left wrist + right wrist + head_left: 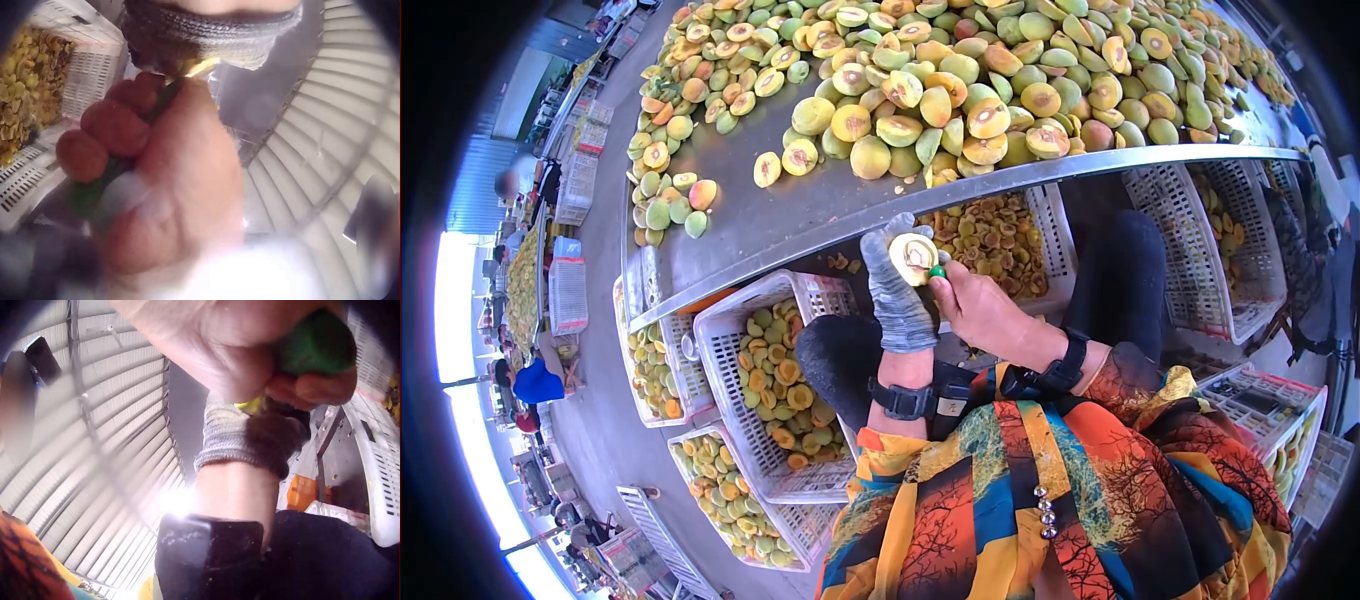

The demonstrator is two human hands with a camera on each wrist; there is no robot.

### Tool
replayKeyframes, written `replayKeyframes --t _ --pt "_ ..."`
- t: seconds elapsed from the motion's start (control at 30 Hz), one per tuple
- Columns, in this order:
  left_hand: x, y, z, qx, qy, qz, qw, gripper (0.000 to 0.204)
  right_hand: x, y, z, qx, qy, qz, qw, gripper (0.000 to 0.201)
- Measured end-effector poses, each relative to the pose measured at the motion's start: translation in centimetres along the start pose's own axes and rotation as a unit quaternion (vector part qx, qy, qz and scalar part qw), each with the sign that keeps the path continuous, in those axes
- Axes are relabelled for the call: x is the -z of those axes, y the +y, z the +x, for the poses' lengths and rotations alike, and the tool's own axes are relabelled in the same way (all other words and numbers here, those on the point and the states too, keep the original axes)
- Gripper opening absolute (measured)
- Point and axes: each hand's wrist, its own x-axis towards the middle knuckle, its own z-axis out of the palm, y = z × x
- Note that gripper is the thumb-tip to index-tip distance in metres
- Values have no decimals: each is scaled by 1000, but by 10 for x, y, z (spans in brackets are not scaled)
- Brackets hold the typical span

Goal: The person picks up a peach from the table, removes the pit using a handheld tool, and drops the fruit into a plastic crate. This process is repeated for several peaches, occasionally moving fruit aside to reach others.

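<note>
My left hand (897, 295), in a grey knitted glove, holds a peach half (907, 250) with its yellow cut face and brownish centre turned up. Close against it, my bare right hand (992, 318) grips a green-handled tool (938, 271), its tip at the cut face. In the right wrist view the thick green handle (320, 347) shows in the curled fingers; the left wrist view shows those fingers (115, 128) wrapped round it. The tool's working end is hidden. Both hands are over my lap, just below the edge of a metal table (800, 232).
Many whole and halved peaches (1020, 85) are heaped on the table. Under its edge, a white crate (1055, 250) contains cut pieces. More crates (775, 285) of halves stand at the left, and another crate (1175, 255) at the right. My knees (835, 365) flank the work.
</note>
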Motion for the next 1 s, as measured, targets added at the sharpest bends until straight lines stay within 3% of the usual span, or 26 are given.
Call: replayKeyframes --t 0.1,0.17,0.2,0.3,0.33,0.4,0.47,0.53,0.7,0.73,0.77,0.8,0.87,1.0 --pt "4 -6 4 3 14 -4 1000 47 -4 2 -3 -6 13 31 999 29" --pt "7 -2 5 13 3 -2 1000 38 1 -2 -4 -19 -65 70 995 29" --pt "10 2 6 12 5 -2 1000 38 1 -2 -5 -19 -67 70 995 29" --pt "24 16 10 189 -98 -41 976 31 4 -1 -8 -16 -110 53 992 31" --pt "29 21 11 189 -95 -41 977 31 5 0 -9 2 -130 23 991 33" --pt "32 31 11 231 -211 -7 950 30 8 -2 -8 23 -152 -7 988 34" --pt "19 39 5 227 -178 16 957 31 11 -5 -6 -9 -154 9 988 36" --pt "11 35 1 138 -123 27 982 33 11 -5 -4 0 -155 0 988 36" --pt "10 41 -5 143 -84 68 984 36 9 0 -3 4 -199 34 979 40" --pt "13 40 -4 141 -81 68 984 36 16 -10 -3 -112 -262 132 949 40" --pt "18 37 -3 129 -110 98 981 38 21 -18 -4 -226 -318 227 892 41" --pt "22 35 -3 118 -138 129 975 41 23 -21 -6 -226 -321 227 891 41" --pt "26 33 -4 124 -144 119 975 42 25 -24 -8 -306 -342 310 833 41" --pt "33 18 -5 163 -131 59 976 47 14 -13 -10 -321 -346 368 801 41"
